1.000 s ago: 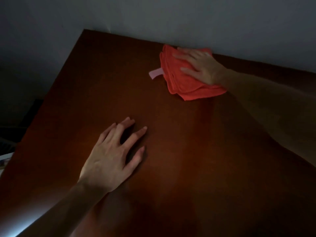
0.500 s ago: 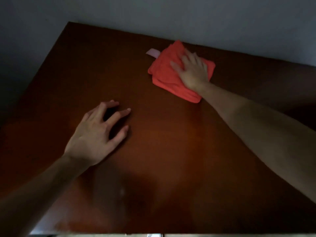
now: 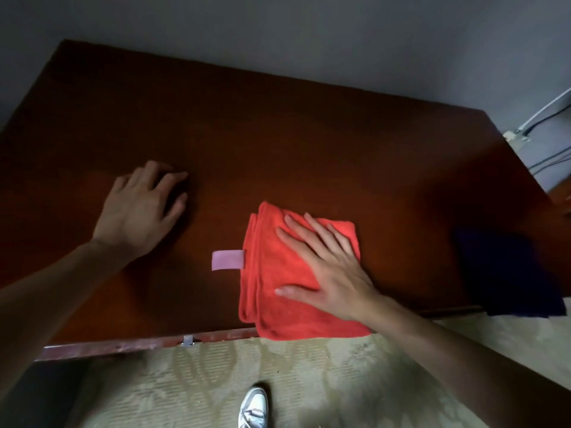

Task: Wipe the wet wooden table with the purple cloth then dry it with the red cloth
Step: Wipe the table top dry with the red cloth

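Observation:
A folded red cloth (image 3: 278,291) with a pink tag lies at the near edge of the dark wooden table (image 3: 278,134), its lower part hanging slightly over the edge. My right hand (image 3: 327,270) presses flat on the cloth with fingers straight and spread. My left hand (image 3: 142,208) rests on the bare tabletop to the left, fingers lightly bent, holding nothing. The purple cloth (image 3: 506,273) lies dark at the table's near right corner, away from both hands.
A grey wall (image 3: 309,35) runs along the table's far edge. White and black cables (image 3: 537,118) and a plug hang at the right. Patterned carpet (image 3: 309,381) and a white shoe (image 3: 253,406) show below the near edge.
My right hand has dragged the red cloth from the far side of the table down to its near edge. The view has tilted down, so the floor and purple cloth now show.

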The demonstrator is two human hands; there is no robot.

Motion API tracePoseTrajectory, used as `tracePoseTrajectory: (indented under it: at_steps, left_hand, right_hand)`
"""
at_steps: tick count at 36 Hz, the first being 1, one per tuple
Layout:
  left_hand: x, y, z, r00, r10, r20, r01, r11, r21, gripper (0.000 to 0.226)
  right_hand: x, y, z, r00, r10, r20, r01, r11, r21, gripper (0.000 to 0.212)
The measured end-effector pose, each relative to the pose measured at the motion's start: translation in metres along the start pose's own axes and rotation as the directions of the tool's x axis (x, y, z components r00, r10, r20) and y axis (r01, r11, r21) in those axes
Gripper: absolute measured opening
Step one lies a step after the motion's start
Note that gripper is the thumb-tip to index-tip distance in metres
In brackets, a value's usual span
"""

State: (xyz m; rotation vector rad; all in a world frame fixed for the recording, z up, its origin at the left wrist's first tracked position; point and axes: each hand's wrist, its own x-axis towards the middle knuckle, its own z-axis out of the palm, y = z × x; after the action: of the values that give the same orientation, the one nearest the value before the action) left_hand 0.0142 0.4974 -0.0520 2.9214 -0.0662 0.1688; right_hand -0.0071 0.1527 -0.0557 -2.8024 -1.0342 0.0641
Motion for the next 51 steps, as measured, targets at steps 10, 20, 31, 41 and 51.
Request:
tracePoseTrajectory:
  at_steps: [10,20,31,41,51]
  left_hand:
    - [0.010,0.061,0.016,0.998,0.053,-0.021,-0.057,0.965,-0.255,0.054]
    - [0.012,0.067,0.024,0.992,0.087,0.093,-0.072,0.986,-0.151,0.057]
    - [0.015,0.069,0.021,0.984,0.050,0.171,-0.024,0.988,-0.152,0.059]
    - [0.015,0.069,0.021,0.986,0.041,0.164,-0.017,0.989,-0.144,0.060]
    - [0.013,0.071,0.023,0.995,0.040,0.090,-0.029,0.992,-0.127,0.061]
  right_hand:
    - [0.067,0.065,-0.016,0.980,-0.182,0.083,0.184,0.983,-0.021,0.082]
    - [0.189,0.144,-0.034,0.951,-0.258,0.168,0.272,0.960,-0.065,0.079]
    - [0.304,0.205,-0.052,0.966,-0.224,0.126,0.238,0.965,-0.106,0.073]
    - [0.339,0.223,-0.054,0.998,-0.044,0.048,0.046,0.998,-0.043,0.079]
    - [0.275,0.187,-0.036,0.918,0.396,-0.038,-0.394,0.918,0.056,0.072]
